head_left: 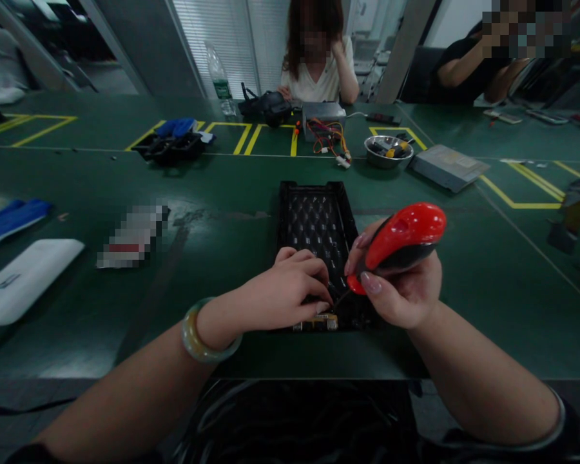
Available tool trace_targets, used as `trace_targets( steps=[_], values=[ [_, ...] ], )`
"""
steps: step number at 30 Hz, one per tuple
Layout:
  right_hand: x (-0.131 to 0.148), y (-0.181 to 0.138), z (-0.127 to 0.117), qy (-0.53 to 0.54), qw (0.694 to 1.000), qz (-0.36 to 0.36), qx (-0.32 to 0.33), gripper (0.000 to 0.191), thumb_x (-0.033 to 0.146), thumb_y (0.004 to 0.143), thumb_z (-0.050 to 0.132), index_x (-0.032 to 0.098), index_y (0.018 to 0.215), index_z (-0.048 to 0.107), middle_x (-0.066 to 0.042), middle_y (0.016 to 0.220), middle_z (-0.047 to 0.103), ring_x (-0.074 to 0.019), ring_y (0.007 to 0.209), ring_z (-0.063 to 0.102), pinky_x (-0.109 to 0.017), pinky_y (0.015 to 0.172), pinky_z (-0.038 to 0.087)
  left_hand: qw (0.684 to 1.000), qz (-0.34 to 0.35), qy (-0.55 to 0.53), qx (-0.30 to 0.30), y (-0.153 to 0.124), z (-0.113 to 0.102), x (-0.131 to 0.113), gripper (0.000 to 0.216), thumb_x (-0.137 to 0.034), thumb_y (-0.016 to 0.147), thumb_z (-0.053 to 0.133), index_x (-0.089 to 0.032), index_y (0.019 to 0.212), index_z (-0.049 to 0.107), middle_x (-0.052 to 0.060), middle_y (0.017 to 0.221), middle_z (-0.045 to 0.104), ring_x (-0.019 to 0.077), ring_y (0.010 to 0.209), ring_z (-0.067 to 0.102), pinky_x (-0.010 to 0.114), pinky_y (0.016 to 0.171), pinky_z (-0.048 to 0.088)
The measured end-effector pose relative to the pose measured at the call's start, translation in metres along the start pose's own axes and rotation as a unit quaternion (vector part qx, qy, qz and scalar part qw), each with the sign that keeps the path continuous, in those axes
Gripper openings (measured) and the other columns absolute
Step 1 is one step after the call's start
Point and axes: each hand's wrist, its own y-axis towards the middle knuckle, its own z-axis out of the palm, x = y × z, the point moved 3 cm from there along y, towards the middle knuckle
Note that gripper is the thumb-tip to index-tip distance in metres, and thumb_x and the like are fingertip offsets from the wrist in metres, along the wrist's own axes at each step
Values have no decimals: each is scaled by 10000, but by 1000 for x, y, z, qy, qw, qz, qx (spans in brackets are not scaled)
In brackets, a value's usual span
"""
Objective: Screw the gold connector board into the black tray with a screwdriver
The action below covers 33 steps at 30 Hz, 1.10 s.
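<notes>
My right hand [406, 293] is wrapped round the red and black handle of a screwdriver [406, 238]. Its thin shaft slants down and left towards the near end of a black plastic casing [350, 216]. That casing lies open side up, with rows of small slots across its floor. Over its near left part is my left hand [290, 287], closed, fingers curled and thumb against them beside the shaft's tip. What those fingers pinch, if anything, is hidden. Just below the thumb sits a small yellowish circuit board [326, 321] with pale connectors.
To the left lie a white plastic cover [26, 283], a blue glove [14, 219] and a blurred-out packet [134, 237]. Farther back are a metal bowl of tools [389, 161], a grey power supply [323, 119] with wires, and a flat metal panel [449, 164]. Two people sit across the table.
</notes>
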Motion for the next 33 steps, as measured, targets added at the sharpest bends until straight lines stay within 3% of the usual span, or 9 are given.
trace_targets(
  steps=[9,15,22,24,27,30,33],
  values=[
    [-4,1,2,-8,997,53,58,440,149,726,771,252,1105,571,-12,897,611,-141,677,610,-283,566,523,1000,-4,-1,-4,0,1,-1,160,-303,942,610,-270,969,764,13,1094,678,219,1072,536,420,976,277],
    [-2,8,5,15,998,42,49,659,255,576,952,290,1128,594,44,883,632,-103,675,598,-227,588,528,1000,-8,-19,-6,0,4,1,168,-285,950,582,-245,980,742,11,1086,684,221,1073,540,408,945,291],
    [-2,7,1,-21,997,60,53,458,242,684,888,260,1062,629,14,924,645,-133,773,625,-263,662,558,1000,-1,3,-5,0,4,-1,173,-317,948,604,-264,1015,755,23,1134,677,231,1102,533,420,983,285],
    [-3,5,-1,-19,998,65,18,374,276,739,844,260,1053,641,-2,927,634,-141,751,623,-277,619,551,1000,-2,-1,3,0,4,-1,163,-311,945,611,-267,1001,758,15,1082,680,224,1075,536,416,975,285],
    [-6,5,-9,-4,994,27,-105,284,367,829,753,287,1079,644,-15,958,630,-126,651,588,-286,524,512,1000,2,0,8,1,4,-1,156,-291,944,615,-277,987,763,10,1067,677,218,1065,535,418,977,269],
    [-11,9,-19,-49,975,-17,-218,253,382,851,733,321,1077,638,-9,979,630,-112,631,565,-293,549,507,1000,7,1,7,1,4,-2,169,-265,954,602,-286,999,763,7,1065,675,209,1066,534,417,981,253],
    [-23,13,-27,-126,958,-10,-257,272,364,832,757,318,1059,615,-2,959,613,-121,689,575,-300,604,505,1000,7,-5,2,2,4,-1,175,-246,962,594,-285,1010,757,-8,1033,681,191,1047,538,405,968,250]
  ],
)
